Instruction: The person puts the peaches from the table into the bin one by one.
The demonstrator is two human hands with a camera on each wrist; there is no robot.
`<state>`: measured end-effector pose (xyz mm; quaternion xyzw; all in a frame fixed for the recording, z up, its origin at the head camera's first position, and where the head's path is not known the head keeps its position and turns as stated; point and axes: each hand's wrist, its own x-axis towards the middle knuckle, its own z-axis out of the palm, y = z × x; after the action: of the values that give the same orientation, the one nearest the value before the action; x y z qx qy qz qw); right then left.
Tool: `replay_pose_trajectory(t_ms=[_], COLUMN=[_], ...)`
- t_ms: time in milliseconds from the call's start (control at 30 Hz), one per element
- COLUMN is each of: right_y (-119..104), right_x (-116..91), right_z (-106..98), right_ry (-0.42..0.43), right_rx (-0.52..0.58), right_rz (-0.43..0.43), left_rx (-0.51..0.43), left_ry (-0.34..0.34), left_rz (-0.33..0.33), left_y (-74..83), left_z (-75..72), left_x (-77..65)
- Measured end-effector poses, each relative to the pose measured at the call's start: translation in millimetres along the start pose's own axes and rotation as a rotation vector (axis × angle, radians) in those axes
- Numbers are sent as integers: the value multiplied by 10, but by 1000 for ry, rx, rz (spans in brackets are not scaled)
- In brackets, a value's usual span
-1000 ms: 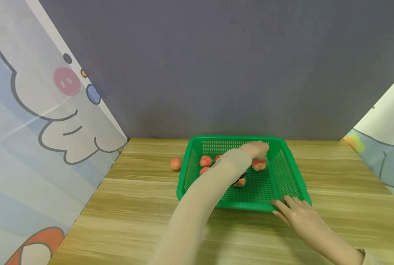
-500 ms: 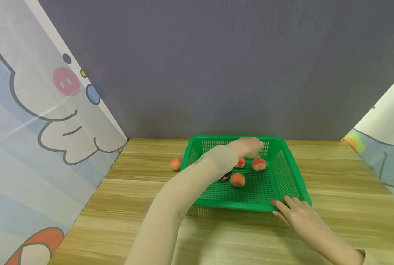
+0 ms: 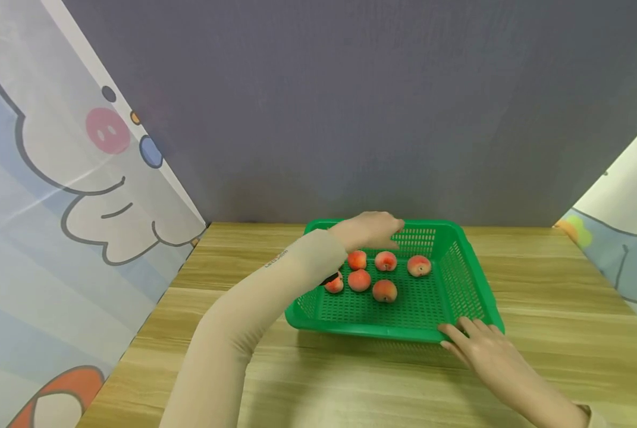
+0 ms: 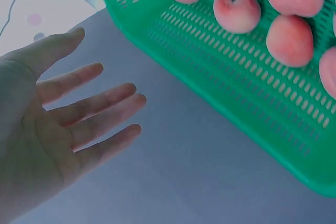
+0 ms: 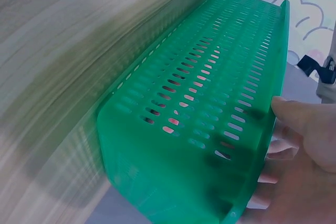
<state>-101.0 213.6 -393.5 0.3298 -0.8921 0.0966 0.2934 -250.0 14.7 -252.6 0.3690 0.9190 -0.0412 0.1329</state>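
My left hand (image 3: 369, 230) is above the far side of a green plastic basket (image 3: 388, 331), fingers spread and holding nothing. In the left wrist view its bare palm (image 4: 39, 145) and straight fingers stand apart from the basket rim. Several red-orange peaches lie on the basket floor, among them a peach (image 3: 419, 266) farthest right and a peach (image 3: 385, 291) nearest the front. My left forearm hides part of the basket's left side. At the near right corner my right hand (image 3: 484, 351) grips the rim, thumb on the outside wall in the right wrist view and fingers over the edge.
The basket stands on a wood-grain table (image 3: 200, 309), close to a grey upright panel (image 3: 350, 119) behind. Cartoon-printed sheets (image 3: 56, 178) flank the table on the left and right.
My left hand has left the rightmost peach, rising and moving left as its fingers straightened. More peaches show now, while the loose peach left of the basket is hidden behind my sleeve. Right hand stays.
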Motion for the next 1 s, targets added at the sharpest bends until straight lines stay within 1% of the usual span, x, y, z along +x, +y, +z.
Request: replay_pose_trajectory(t_ms=[33, 100, 133, 233, 367, 500, 600, 733, 867, 1000], right_y=[0, 1, -1, -4, -6, -6, -12, -14, -12, -11], right_x=[1, 3, 3, -2, -17, -22, -25, -24, -21, -21], right_z=[3, 9, 9, 2, -11, -14, -12, -17, -15, -8], right_ry=[3, 7, 5, -8, -39, -49, -43, -50, -51, -35], right_rx=[0, -2, -3, -5, -12, -14, -10, -1, -5, -7], right_rz=[-2, -4, -3, 3, 17, 34, 44, 57, 55, 42], left_rx=[17, 39, 38, 32, -23, -95, -131, -164, -191, -202], left_ry=[-6, 9, 24, 66, 128, 205, 269, 330, 360, 366], left_rz=[-12, -22, -17, -35, -75, -112, -133, -169, -192, -210], left_y=[-49, -166, -224, -392, -613, -822, -955, -1107, -1253, -1389], left_z=[4, 25, 23, 23, 35, 91, 165, 296, 458, 629], left_x=[7, 8, -30, -146, -341, -504, -608, -710, -783, -861])
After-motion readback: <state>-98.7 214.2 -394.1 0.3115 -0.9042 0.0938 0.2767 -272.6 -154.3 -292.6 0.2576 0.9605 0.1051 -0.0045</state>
